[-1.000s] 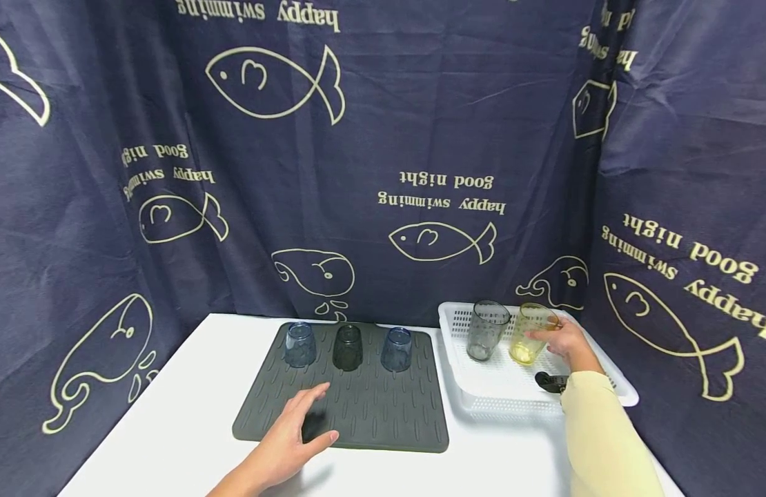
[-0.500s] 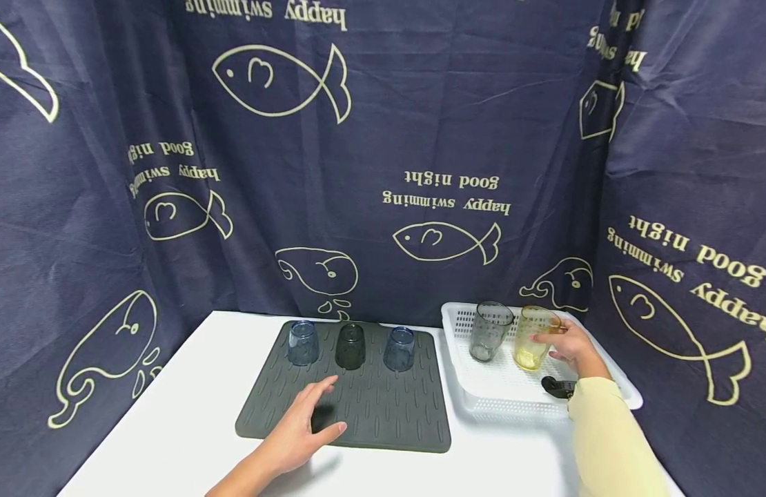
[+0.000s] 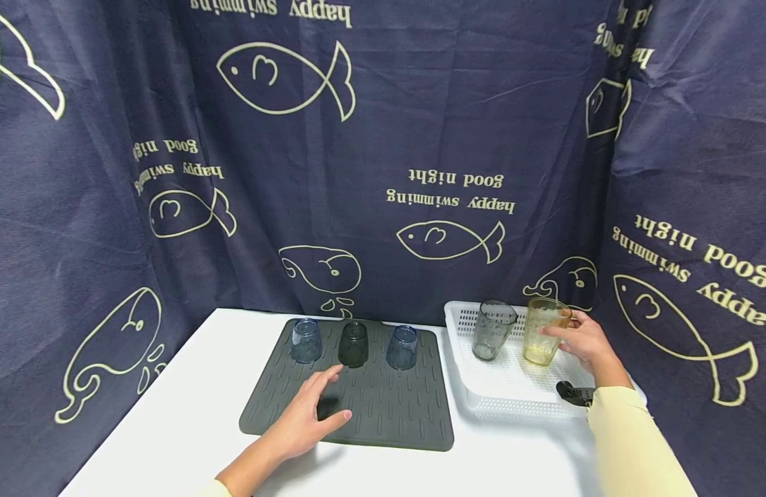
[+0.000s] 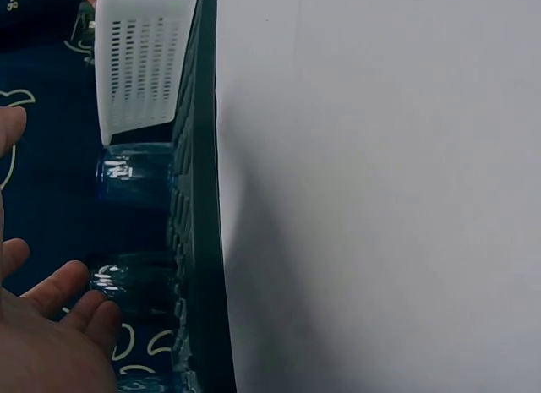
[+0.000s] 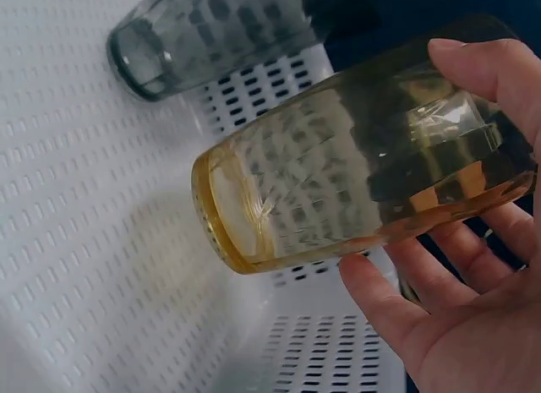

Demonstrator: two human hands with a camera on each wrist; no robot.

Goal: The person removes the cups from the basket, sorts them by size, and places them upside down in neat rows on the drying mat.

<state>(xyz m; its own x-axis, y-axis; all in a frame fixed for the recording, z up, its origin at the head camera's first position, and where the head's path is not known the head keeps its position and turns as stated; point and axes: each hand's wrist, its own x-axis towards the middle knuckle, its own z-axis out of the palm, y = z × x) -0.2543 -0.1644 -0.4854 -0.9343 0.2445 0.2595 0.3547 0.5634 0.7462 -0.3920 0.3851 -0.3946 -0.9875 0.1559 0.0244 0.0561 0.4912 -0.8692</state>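
My right hand (image 3: 591, 345) grips a tall yellow drinking glass (image 3: 540, 338) near its rim, thumb on one side and fingers on the other. The glass is upright, mouth up, close over the floor of the white basket (image 3: 513, 406). In the right wrist view its thick amber base (image 5: 221, 211) shows bare basket mesh around it. A grey glass (image 3: 493, 333) stands in the basket to its left. My left hand (image 3: 299, 424) hovers over the front of the dark ridged mat (image 3: 395, 414), thumb and fingers spread, holding nothing.
Along the mat's back edge, a blue glass (image 3: 306, 344), a dark glass (image 3: 353, 346) and another blue glass (image 3: 401, 349) stand upside down in a row. The basket sits right of the mat. A navy curtain (image 3: 383, 138) encloses the white table (image 3: 178, 393).
The yellow glass, in my right hand, has risen slightly from the basket floor and shifted right. My left hand has stayed over the mat with little movement. The head view has shifted slightly.
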